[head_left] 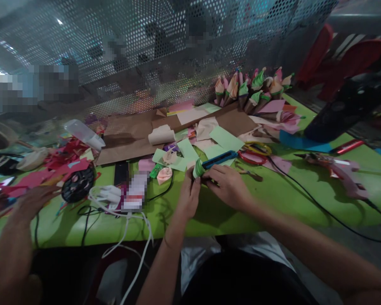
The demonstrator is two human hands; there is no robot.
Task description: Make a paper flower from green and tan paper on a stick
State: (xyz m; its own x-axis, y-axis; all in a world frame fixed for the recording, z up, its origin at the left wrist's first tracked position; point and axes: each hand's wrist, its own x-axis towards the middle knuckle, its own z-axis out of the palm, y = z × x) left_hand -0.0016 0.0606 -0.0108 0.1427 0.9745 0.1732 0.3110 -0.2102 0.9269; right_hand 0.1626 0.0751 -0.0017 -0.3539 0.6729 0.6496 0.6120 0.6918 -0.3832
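Note:
My left hand (190, 195) is closed around a small twisted swirl of green paper (198, 169), which stands up between its fingers. Close beside it, my right hand (227, 185) has its fingers curled in toward the swirl's lower end; what they pinch is hidden. Just behind my right fingers lies a long blue tool (220, 159), its exact kind unclear. Left of my hands sit a peach paper swirl (164, 175) and a shiny green wrapper (155, 171). Pale green paper sheets (227, 140) spread behind, with yellow- and red-handled scissors (257, 153) to the right.
Paper cones with coloured swirls (258, 87) cluster at the back right. A pink glue gun (346, 173) trails its cord across the green table (292, 203). Brown paper (127, 133), a phone (136, 190), white cables (127, 216) and a black spool (78, 184) lie left, near another person's hand (34, 201).

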